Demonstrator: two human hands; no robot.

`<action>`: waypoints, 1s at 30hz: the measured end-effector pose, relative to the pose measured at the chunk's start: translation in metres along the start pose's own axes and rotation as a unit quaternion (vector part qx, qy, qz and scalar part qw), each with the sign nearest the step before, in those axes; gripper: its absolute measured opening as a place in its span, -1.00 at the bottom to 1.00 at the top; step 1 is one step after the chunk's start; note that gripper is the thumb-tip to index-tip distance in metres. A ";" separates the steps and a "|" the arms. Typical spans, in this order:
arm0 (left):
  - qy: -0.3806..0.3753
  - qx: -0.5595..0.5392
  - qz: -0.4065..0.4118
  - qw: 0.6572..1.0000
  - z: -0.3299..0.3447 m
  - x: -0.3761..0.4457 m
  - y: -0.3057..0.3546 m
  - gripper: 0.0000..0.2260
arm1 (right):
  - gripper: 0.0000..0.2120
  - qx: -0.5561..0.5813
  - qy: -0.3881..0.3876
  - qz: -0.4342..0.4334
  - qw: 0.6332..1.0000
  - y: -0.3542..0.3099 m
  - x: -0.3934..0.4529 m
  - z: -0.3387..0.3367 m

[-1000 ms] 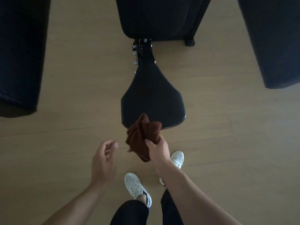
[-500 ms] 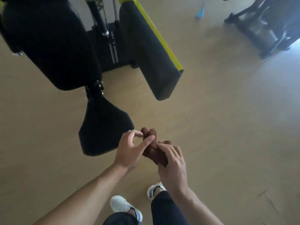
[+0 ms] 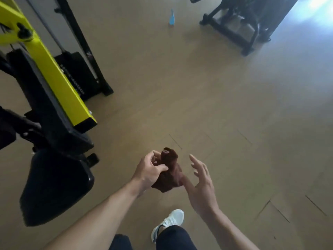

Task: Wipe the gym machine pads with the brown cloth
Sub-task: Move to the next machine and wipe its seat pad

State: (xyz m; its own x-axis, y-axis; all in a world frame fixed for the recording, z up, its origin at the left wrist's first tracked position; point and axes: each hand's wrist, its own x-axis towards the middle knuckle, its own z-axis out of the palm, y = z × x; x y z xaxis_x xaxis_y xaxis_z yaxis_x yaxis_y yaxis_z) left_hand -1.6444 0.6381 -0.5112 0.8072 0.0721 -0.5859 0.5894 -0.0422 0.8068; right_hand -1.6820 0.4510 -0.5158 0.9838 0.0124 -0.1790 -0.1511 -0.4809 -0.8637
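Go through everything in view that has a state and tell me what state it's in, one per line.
brown cloth: bunched up, held off the floor
left hand: grip closed on the cloth
right hand: open, fingers spread, thumb at the cloth's edge
black seat pad: bare, not touched by cloth or hands
blue bottle: upright on the floor, far off

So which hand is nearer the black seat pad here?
Left. The left hand, gripping the brown cloth, is just right of the black seat pad. The right hand is open, farther right beyond the cloth.
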 end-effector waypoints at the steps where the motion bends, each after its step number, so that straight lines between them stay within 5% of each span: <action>1: -0.018 0.005 0.007 1.000 0.012 0.007 0.009 -0.78 | -0.35 -0.010 -0.014 0.009 1.000 0.000 0.018 -0.017; 6: -0.092 0.019 0.039 0.995 0.062 0.046 0.057 -0.59 | -0.51 -0.035 -0.103 0.001 0.994 -0.018 0.098 -0.082; 10: -0.112 -0.002 0.044 0.993 0.094 0.084 0.093 -0.61 | -0.84 -0.022 -0.040 0.031 0.998 -0.016 0.151 -0.108; 14: -0.075 -0.059 0.004 0.995 0.118 0.135 0.127 -0.62 | -0.93 -0.012 0.019 0.059 0.998 -0.017 0.202 -0.133; 17: -0.044 0.011 0.063 0.997 0.130 0.182 0.155 -0.54 | -0.88 -0.083 -0.003 0.038 0.996 -0.022 0.244 -0.157; 22: -0.247 0.164 0.118 0.948 0.165 0.248 0.232 -0.66 | -0.96 -0.093 -0.026 0.052 0.994 -0.046 0.322 -0.202; 25: -0.287 0.278 0.182 0.898 0.192 0.299 0.298 -0.72 | -0.92 -0.036 -0.011 0.086 0.996 -0.062 0.377 -0.241; 30: -0.409 0.260 0.155 0.861 0.263 0.366 0.374 -0.79 | -0.95 0.064 0.018 0.106 0.992 -0.048 0.453 -0.304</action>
State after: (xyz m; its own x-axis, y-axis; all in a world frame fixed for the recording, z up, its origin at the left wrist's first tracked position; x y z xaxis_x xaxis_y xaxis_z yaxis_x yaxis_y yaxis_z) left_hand -1.1199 0.3870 -0.4438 0.5558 -0.7407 -0.3774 0.1040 -0.3885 0.9156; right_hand -1.2000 0.2133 -0.4123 0.9312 -0.1089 -0.3480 -0.3634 -0.3536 -0.8619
